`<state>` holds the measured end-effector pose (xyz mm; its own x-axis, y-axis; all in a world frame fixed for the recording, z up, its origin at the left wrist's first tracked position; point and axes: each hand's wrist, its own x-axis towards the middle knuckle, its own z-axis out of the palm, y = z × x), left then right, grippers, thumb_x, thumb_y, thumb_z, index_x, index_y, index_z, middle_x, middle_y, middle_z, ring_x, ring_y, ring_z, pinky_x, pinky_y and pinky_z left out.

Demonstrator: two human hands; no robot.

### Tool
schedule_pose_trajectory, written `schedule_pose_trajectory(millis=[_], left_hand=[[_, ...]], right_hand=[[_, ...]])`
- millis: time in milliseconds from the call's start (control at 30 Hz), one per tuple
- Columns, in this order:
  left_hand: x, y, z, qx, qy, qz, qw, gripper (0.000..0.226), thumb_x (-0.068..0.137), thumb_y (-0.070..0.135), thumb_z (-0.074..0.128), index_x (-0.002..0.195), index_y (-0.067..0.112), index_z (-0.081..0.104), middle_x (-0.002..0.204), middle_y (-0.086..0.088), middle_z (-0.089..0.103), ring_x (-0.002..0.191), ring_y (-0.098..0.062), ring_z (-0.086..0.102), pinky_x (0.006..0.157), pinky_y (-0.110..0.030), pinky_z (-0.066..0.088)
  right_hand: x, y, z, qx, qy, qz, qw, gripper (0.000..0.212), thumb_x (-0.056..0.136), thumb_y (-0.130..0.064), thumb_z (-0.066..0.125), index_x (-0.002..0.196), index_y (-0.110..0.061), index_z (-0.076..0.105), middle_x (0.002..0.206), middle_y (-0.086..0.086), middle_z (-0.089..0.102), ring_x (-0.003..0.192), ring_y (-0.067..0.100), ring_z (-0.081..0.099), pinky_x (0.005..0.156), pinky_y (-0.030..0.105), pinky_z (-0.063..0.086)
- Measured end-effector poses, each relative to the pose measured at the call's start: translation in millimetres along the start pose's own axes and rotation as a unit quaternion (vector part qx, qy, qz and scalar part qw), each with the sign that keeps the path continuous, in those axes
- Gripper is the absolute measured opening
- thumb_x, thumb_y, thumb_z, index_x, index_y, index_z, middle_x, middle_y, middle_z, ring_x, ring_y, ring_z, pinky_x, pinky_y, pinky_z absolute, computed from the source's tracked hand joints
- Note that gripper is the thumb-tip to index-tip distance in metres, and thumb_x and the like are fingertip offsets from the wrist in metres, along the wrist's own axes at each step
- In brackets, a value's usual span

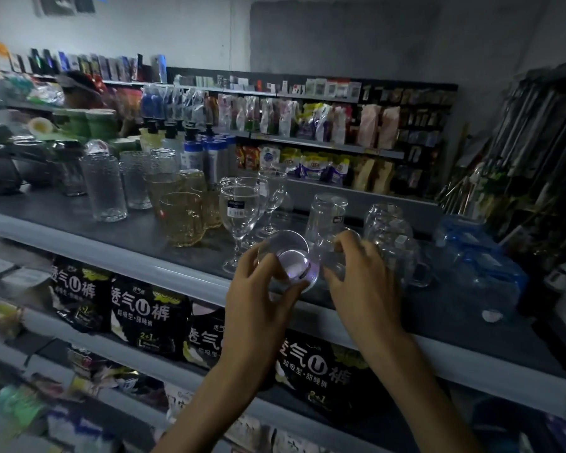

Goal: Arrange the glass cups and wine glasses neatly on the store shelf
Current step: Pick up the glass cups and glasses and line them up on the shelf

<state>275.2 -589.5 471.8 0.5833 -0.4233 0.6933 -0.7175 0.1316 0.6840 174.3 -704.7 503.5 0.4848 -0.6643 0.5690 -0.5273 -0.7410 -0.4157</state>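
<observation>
While glass cup (288, 260) sits tilted, base toward camera, near front edge of shelf (128, 253): judge best to level it first, lower slowly, keep clear of wine glasses (239, 217) just behind, line up with neighbours.
Left hand (258, 299): reaches up from below, fingers and thumb curled round glass cup.
Right hand (363, 282): fingers curled over second cup (333, 268) just beside; whether cups touch, cannot tell.

Both bare forearms reach up and forward from the lower edge, close together. The left hand (258, 295) curls fingers and thumb round a clear round glass cup (286, 256) — the right hand (363, 282), palm down, grips a second clear glass (332, 263) just beside it.
</observation>
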Motion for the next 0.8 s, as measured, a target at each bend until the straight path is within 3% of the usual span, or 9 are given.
schedule_pose_trajectory(millis=[67,133,267,333,400,500,567,700,800], left_hand=[[-1.1,-1.2,-0.6,-0.014,0.016,0.01,1.0,0.04,0.086,0.025,0.084,0.084,0.051,0.054,0.139,0.012,0.056,0.117,-0.009,0.064,0.093,-0.034,0.057],[-2.9,-1.5,-1.0,-0.01,0.021,0.014,1.0,0.032,0.086,0.026,0.084,0.087,0.046,0.058,0.138,0.011,0.057,0.124,-0.017,0.062,0.092,-0.042,0.059],[-10.1,1.2,-11.7,-0.001,0.049,0.007,0.999,0.022,0.086,0.027,0.082,0.096,0.022,0.063,0.142,0.009,0.054,0.12,-0.022,0.064,0.09,-0.042,0.06],[-15.9,4.8,-23.7,-0.016,0.057,-0.006,0.998,0.026,0.085,0.021,0.083,0.102,0.016,0.064,0.143,0.007,0.055,0.114,-0.02,0.067,0.085,-0.039,0.062],[-23.6,5.4,-42.5,-0.038,0.058,-0.025,0.997,0.029,0.084,0.02,0.083,0.108,0.015,0.068,0.142,0.007,0.057,0.109,-0.018,0.07,0.08,-0.032,0.063],[-29.6,0.1,-79.5,-0.067,0.055,-0.073,0.994,0.053,0.079,0.021,0.084,0.129,0.022,0.065,0.135,0.01,0.064,0.108,-0.017,0.071,0.082,-0.027,0.062],[-29.4,-7.2,-105.4,-0.074,0.053,-0.09,0.992,0.062,0.077,0.02,0.085,0.134,0.027,0.063,0.128,0.017,0.068,0.116,-0.006,0.067,0.087,-0.018,0.057],[-13.9,-36.2,-162.2,-0.118,0.065,-0.104,0.985,0.052,0.079,0.021,0.082,0.127,0.024,0.064,0.126,0.02,0.068,0.124,-0.002,0.063,0.096,-0.021,0.055],[13.3,-68.9,-206.3,-0.108,0.069,-0.096,0.987,0.043,0.08,0.025,0.081,0.117,0.013,0.061,0.118,0.026,0.066,0.116,0.002,0.066,0.095,-0.026,0.058]], right_hand=[[0.7,2.1,1.6,0.019,0.01,0.0,1.0,0.035,0.09,-0.024,0.078,0.108,-0.027,0.049,0.119,0.003,0.057,0.1,0.031,0.063,0.073,0.037,0.051],[0.5,4.3,3.1,0.039,0.024,0.005,0.999,0.033,0.087,-0.018,0.08,0.101,-0.026,0.051,0.121,0.001,0.056,0.099,0.028,0.063,0.069,0.029,0.043],[-10.2,5.2,-0.8,0.152,0.075,0.0,0.986,0.035,0.083,-0.009,0.084,0.09,-0.025,0.054,0.136,0.0,0.052,0.108,0.014,0.058,0.071,0.003,0.041],[-19.7,0.8,-8.1,0.203,0.102,-0.014,0.974,0.035,0.082,-0.011,0.085,0.091,-0.026,0.055,0.139,-0.001,0.049,0.119,0.011,0.053,0.085,-0.005,0.037],[-31.7,-7.4,-13.1,0.247,0.116,-0.032,0.962,0.032,0.082,-0.018,0.085,0.093,-0.028,0.057,0.139,-0.005,0.045,0.126,0.009,0.052,0.096,0.002,0.041],[-49.7,-28.9,-12.1,0.305,0.121,-0.055,0.943,0.026,0.082,-0.027,0.081,0.094,-0.028,0.058,0.142,-0.012,0.042,0.128,-0.005,0.049,0.102,0.029,0.053],[-62.0,-50.2,-4.2,0.355,0.107,-0.051,0.927,0.027,0.081,-0.026,0.082,0.094,-0.029,0.059,0.149,-0.01,0.043,0.134,0.006,0.053,0.103,0.04,0.055],[-79.9,-114.0,27.8,0.449,0.106,-0.056,0.885,0.035,0.076,-0.019,0.081,0.094,-0.037,0.058,0.154,-0.008,0.049,0.14,0.014,0.054,0.107,0.043,0.053],[-80.4,-166.7,64.4,0.47,0.127,-0.054,0.872,0.038,0.075,-0.011,0.081,0.094,-0.036,0.059,0.149,-0.002,0.055,0.138,0.018,0.055,0.105,0.052,0.053]])
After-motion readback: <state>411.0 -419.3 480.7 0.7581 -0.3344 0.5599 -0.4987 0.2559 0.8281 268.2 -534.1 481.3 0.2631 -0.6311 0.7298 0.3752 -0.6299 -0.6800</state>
